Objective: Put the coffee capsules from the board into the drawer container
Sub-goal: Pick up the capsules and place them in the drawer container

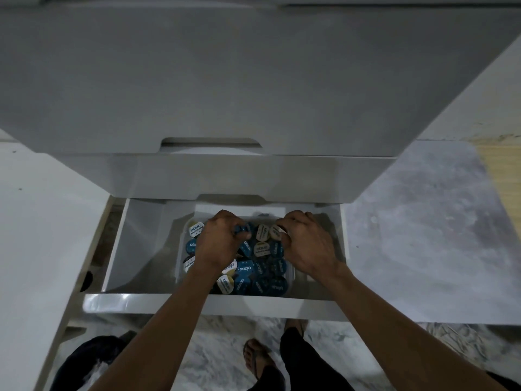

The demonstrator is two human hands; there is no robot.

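The bottom white drawer (pixel 214 303) is pulled open. Inside it stands a clear container (pixel 181 249) holding several coffee capsules (pixel 263 268) with blue and cream lids. Both my hands are down inside the container. My left hand (pixel 220 244) is curled around a blue capsule (pixel 241 228) at its fingertips. My right hand (pixel 306 244) is curled at the container's far right, with a cream-lidded capsule (pixel 277 231) at its fingers. No board is in view.
Two shut white drawers (pixel 253 94) stack above the open one. A white surface (pixel 33 221) lies to the left. Marble floor (pixel 417 221) spreads to the right. My sandalled feet (pixel 255 359) stand below the drawer front, and dark cloth (pixel 90 359) lies at lower left.
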